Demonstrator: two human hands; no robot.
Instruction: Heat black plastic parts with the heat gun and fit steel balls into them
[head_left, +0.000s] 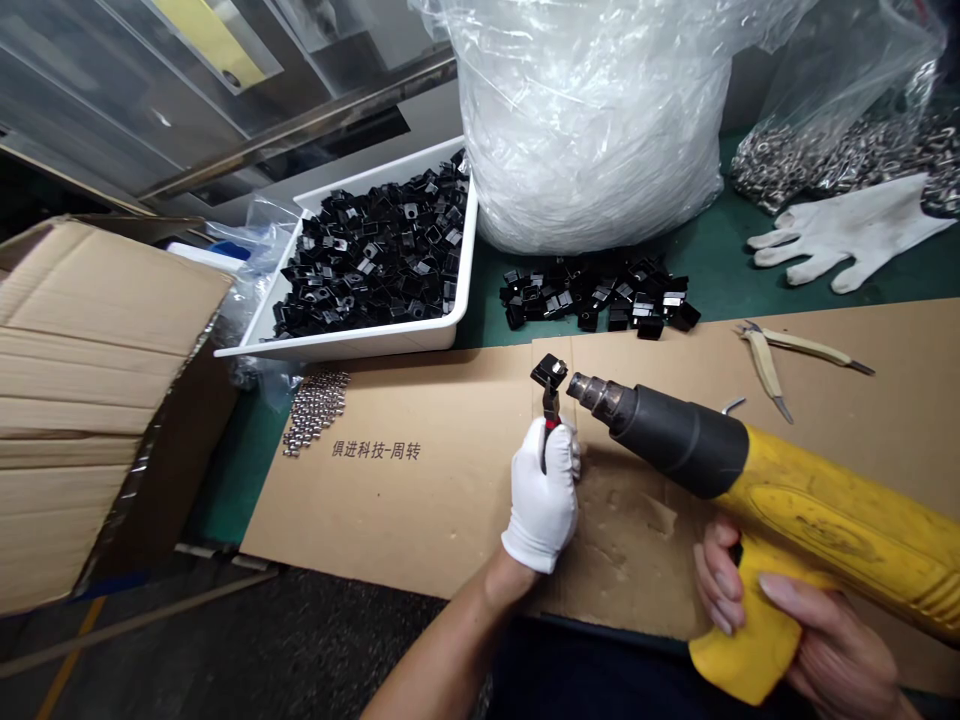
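- The small black angular piece with a shiny metal bit [548, 372] is just above the centre of the frame, raised over the brown cardboard sheet [420, 520]; a steady grip there matters most.
- The left hand [541, 495], in a white fabric glove, has its fingers pressed around the small dark hand tool with a touch of red [551, 402], whose tip meets the black piece from below. Gripping low on the tool, away from the tip, should spare the glove from heat.
- The right hand [840, 640], bare, has its fingers wrapped around the handle of the yellow heat gun with a black collar [795, 520], at the lower right. Whether a finger presses the trigger, I cannot tell.
- The stepped metal nozzle [596, 393] points at the black piece from the right, near but apart. A small, even gap would likely heat it without scorching; touching could mark it.
- Aim is best held on the piece and above the glove, since the nozzle sits close to both.
- The loose heap of black pieces [600, 295] and the bulging clear plastic bag [592, 130], upper centre on the green counter [705, 272], are best kept out of the airflow.
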